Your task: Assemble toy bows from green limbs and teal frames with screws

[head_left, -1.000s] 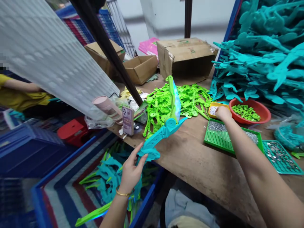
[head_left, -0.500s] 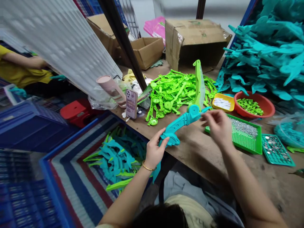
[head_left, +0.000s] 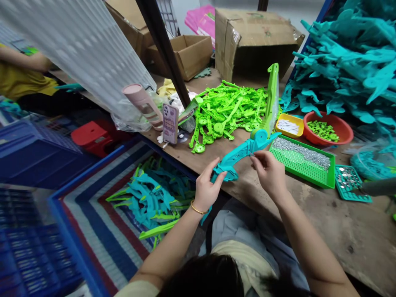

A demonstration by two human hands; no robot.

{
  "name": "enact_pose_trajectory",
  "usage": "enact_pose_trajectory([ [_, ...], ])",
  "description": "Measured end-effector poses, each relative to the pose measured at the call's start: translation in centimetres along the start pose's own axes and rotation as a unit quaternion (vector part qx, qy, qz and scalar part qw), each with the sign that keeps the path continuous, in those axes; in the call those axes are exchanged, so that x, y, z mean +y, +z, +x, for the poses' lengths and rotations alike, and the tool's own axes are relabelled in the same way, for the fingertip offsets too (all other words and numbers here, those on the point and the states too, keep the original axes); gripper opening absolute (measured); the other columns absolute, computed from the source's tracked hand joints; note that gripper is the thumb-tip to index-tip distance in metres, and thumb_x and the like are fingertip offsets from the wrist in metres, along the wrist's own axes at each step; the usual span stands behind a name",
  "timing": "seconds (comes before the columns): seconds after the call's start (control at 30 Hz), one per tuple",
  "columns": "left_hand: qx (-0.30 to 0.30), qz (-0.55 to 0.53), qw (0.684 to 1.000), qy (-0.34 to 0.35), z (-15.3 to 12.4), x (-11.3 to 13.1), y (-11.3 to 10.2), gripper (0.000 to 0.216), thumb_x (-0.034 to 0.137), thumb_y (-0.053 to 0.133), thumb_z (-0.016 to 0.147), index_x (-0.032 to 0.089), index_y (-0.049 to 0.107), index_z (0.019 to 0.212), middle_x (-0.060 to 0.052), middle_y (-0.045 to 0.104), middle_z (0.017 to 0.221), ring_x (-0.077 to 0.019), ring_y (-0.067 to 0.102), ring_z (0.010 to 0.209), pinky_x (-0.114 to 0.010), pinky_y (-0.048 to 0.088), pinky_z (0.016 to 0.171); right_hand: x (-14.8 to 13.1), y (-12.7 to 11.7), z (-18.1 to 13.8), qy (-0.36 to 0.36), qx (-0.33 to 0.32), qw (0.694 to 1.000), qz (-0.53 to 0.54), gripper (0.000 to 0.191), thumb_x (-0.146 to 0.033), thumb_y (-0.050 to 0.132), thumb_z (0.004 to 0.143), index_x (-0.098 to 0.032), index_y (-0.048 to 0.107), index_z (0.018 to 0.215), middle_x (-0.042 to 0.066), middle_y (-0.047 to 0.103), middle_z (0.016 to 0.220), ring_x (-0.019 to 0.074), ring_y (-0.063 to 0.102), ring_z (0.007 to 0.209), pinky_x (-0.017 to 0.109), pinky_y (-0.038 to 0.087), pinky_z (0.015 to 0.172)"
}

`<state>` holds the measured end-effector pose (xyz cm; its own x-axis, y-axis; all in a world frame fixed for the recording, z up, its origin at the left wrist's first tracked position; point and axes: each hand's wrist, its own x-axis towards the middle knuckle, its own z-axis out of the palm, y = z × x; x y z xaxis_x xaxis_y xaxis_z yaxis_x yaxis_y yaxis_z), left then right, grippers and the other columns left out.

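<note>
My left hand (head_left: 208, 187) is closed around the lower end of a long, curved teal plastic piece (head_left: 237, 157), held above the table's front edge. A green plastic arm (head_left: 272, 97) rises from the piece's round joint and leans slightly right. My right hand (head_left: 269, 171) is in a pinch at the underside of the teal piece, just below the joint. What lies between those fingertips, if anything, is too small to make out.
Behind the piece lies a heap of green arms (head_left: 230, 109). To the right stand a green tray (head_left: 312, 175) of small metal parts, a yellow dish (head_left: 289, 133), a red bowl (head_left: 348, 140) and a teal tray (head_left: 352, 194). A blue-rimmed bin (head_left: 66, 222) holds teal-and-green pieces at lower left.
My right hand has moved left and down, from the teal piece's pointed tip to its underside. The green arm has shifted right and leans more. A grey rod has come into view at right.
</note>
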<state>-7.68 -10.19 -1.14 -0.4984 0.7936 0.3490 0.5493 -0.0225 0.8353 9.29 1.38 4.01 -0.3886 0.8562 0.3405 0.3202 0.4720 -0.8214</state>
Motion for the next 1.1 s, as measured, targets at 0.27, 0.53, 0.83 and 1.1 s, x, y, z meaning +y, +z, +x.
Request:
enact_pose_trajectory([
  [0.27, 0.034, 0.069, 0.995, 0.066, -0.7, 0.8, 0.0, 0.044, 0.031, 0.066, 0.085, 0.018, 0.056, 0.126, -0.01, 0.067, 0.119, -0.022, 0.065, 0.106, -0.033, 0.052, 0.093, -0.5, 1.1, -0.3, -0.046, 0.002, 0.98, -0.192, 0.022, -0.036, 0.051, 0.091, -0.02, 0.065, 0.087, 0.004, 0.071, 0.079, 0.0172, 0.066, 0.068, 0.027, 0.045, 0.063],
  [0.53, 0.053, 0.087, 0.987, 0.123, -1.2, 0.6, -0.1, 0.035, 0.026, 0.067, 0.085, 0.019, 0.059, 0.118, -0.008, 0.07, 0.108, -0.0194, 0.068, 0.098, -0.031, 0.055, 0.088, -1.0, 1.5, -0.3, -0.073, -0.026, 0.975, -0.207, 0.019, -0.032, 0.052, 0.091, -0.019, 0.065, 0.092, 0.006, 0.072, 0.085, 0.0192, 0.067, 0.072, 0.028, 0.046, 0.064],
  [0.83, 0.072, 0.055, 0.993, 0.078, -2.0, 0.0, 0.3, 0.037, 0.029, 0.068, 0.083, 0.02, 0.055, 0.117, -0.006, 0.069, 0.104, -0.0173, 0.069, 0.091, -0.028, 0.057, 0.08, -0.7, 1.7, -1.2, -0.062, 0.003, 0.99, -0.124, 0.022, -0.037, 0.048, 0.094, -0.02, 0.058, 0.085, 0.004, 0.067, 0.075, 0.0161, 0.063, 0.067, 0.026, 0.044, 0.061],
  [1.1, 0.093, 0.002, 0.993, 0.067, -2.7, 0.4, 0.4, 0.036, 0.027, 0.07, 0.082, 0.02, 0.055, 0.114, -0.005, 0.066, 0.099, -0.0147, 0.066, 0.085, -0.026, 0.054, 0.076, -1.8, 1.9, -1.1, -0.099, 0.023, 0.99, -0.101, 0.02, -0.039, 0.052, 0.093, -0.02, 0.058, 0.093, 0.002, 0.066, 0.078, 0.0138, 0.062, 0.065, 0.026, 0.047, 0.06],
])
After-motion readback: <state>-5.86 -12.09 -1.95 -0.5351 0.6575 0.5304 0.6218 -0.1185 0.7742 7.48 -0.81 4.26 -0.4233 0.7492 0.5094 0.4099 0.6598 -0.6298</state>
